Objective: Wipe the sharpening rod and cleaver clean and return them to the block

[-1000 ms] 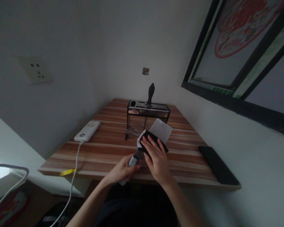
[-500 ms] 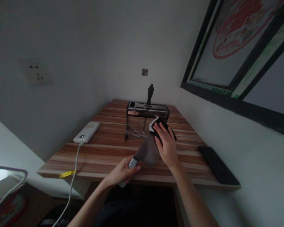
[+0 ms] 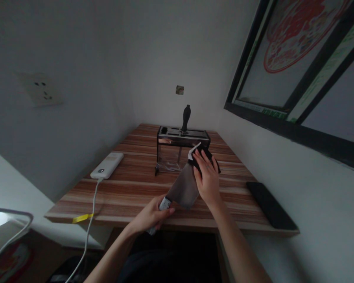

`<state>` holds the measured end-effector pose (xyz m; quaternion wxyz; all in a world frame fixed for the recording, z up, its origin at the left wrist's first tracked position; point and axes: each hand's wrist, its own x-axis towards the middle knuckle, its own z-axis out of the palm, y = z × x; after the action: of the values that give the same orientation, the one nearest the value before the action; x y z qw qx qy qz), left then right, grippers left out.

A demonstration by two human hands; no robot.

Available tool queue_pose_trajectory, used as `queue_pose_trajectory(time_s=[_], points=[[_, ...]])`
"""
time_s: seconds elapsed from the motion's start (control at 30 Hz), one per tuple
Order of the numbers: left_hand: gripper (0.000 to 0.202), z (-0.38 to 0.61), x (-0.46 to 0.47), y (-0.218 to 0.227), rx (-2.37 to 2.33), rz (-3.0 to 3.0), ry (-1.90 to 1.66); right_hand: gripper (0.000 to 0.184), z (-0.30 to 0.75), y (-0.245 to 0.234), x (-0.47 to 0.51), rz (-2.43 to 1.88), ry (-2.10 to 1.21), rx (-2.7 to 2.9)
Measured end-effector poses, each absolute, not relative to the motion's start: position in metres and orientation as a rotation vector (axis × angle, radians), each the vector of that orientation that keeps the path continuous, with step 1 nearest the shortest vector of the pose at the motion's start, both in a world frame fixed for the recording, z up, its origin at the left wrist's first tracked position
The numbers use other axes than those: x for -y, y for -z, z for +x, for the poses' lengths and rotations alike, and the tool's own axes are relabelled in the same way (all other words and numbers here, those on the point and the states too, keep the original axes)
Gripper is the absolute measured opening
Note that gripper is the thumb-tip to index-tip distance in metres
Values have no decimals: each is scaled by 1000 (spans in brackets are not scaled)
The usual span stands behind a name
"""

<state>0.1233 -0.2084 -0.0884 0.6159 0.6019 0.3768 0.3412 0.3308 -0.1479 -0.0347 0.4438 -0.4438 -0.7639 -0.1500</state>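
Observation:
My left hand [image 3: 151, 215] is closed around the handle of a broad cleaver [image 3: 183, 188], whose blade slants up and away over the wooden table [image 3: 126, 184]. My right hand [image 3: 207, 177] presses a black and white cloth [image 3: 198, 152] against the far end of the blade, fingers wrapped over it. Just behind the cloth stands a metal knife rack [image 3: 181, 147] with one black-handled knife [image 3: 185, 117] upright in it.
A white power bank [image 3: 107, 165] lies at the table's left with a white cable [image 3: 90, 230] running off the front edge. A black phone [image 3: 270, 204] lies at the right by the wall. A wall socket [image 3: 41, 88] is on the left and a framed picture [image 3: 301, 59] on the right.
My right hand has slid the cloth from near the cleaver's handle up the blade to its far end. My left hand has kept hold of the handle.

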Motion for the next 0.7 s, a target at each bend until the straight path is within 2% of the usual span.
queue_pose_trajectory(time_s=[0.43, 0.6, 0.7], points=[[32, 125, 206, 93, -848, 1327, -847, 49, 299, 67, 194, -1018, 223, 2120], [16, 126, 206, 97, -893, 1307, -883, 54, 284, 82, 220, -944, 148, 2225], [17, 124, 205, 102, -936, 1273, -895, 58, 278, 86, 231, -920, 108, 2254]])
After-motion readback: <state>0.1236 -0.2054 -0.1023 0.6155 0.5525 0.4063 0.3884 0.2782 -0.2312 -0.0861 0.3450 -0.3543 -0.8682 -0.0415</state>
